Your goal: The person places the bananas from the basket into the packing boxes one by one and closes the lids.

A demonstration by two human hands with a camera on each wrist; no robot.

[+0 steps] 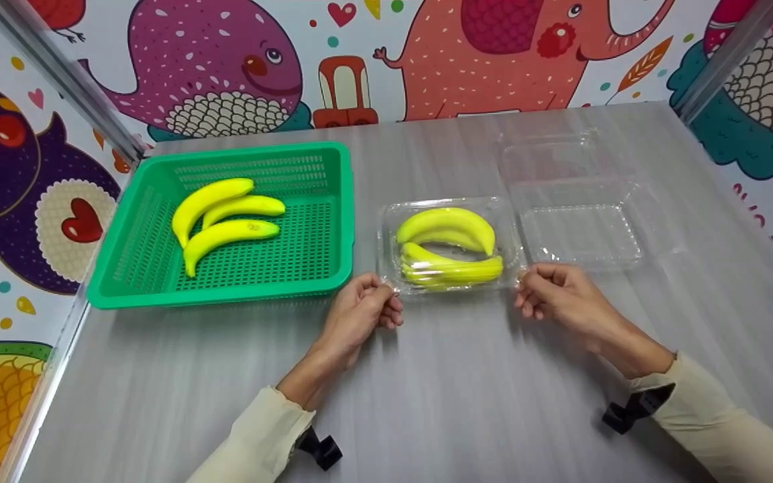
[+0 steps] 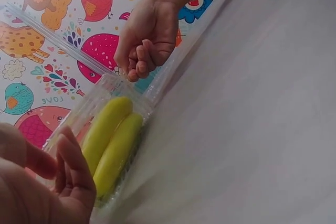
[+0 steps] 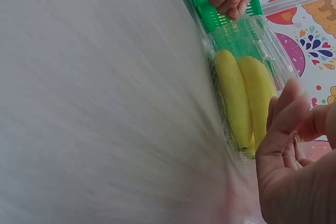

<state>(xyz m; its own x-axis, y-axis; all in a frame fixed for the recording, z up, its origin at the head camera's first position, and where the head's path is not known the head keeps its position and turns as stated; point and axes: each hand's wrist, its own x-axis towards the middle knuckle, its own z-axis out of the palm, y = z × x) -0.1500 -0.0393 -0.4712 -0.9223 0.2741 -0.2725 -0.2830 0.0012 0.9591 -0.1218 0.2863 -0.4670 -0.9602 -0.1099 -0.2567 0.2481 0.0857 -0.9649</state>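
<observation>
A clear plastic clamshell box lies on the table with several yellow bananas inside, its lid folded over them. At its front left corner, my left hand pinches the rim between thumb and curled fingers. My right hand grips the front right corner in the same way. From the left wrist view, two bananas show through the box wall, with my right hand at the far end. The right wrist view has the bananas beside my right hand, its fingertips close to the rim.
On the left stands a green perforated basket holding three bananas. A second clear clamshell lies open at the right, its lid spread toward the back. Printed panels border the grey table.
</observation>
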